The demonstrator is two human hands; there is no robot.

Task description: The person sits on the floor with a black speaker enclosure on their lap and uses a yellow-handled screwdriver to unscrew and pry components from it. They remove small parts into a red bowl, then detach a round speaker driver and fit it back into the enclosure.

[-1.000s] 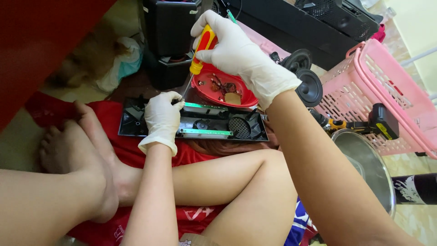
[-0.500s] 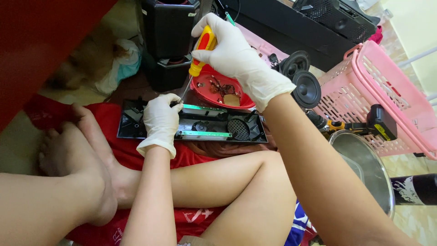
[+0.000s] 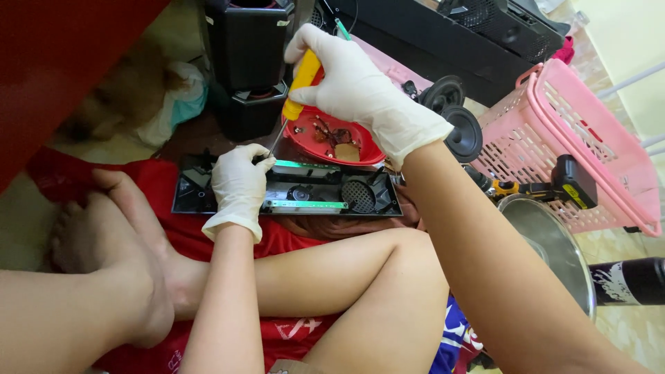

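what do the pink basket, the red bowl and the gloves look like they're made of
Pink basket: moulded plastic, judging by its lattice walls and dull sheen. Red bowl: likely glossy plastic, with a smooth, thin rim. Gloves on the left hand and right hand: thin white latex or similar, wrinkled and clinging to the fingers.

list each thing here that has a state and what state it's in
left hand: gloved, pressing flat on the black panel
right hand: gloved, gripping the screwdriver
screwdriver: tilted, tip down at the panel's top edge
black panel: opened, green boards exposed, lying flat
red bowl: upright, holding small parts
pink basket: upright
metal pot: upright, nothing visible inside
loose speakers: detached, lying on the floor
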